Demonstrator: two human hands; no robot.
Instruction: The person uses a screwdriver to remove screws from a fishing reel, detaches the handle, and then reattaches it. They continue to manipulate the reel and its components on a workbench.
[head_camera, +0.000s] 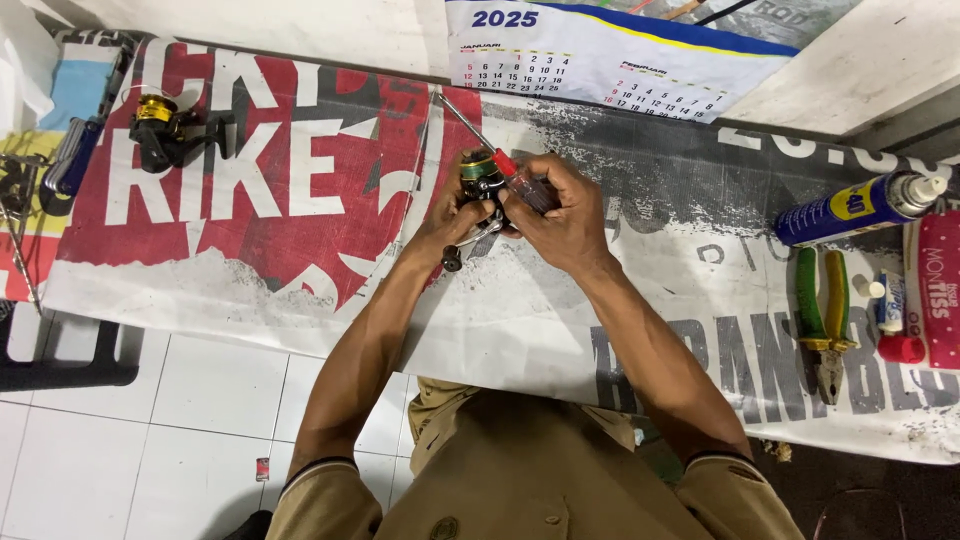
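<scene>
Reaching forward from tan-sleeved arms, both hands meet over the banner-covered table (300, 290). The left hand (447, 218) is clamped around a small black and green fishing reel (481, 180), held just above the middle of the table. The right hand (560, 215) is closed on a red-handled screwdriver (510, 170), its metal shaft slanting up and left past the reel. Farther left lies a second black and gold reel (165, 130); far right, green-handled pliers (822, 320) and a blue spray can (860, 205).
</scene>
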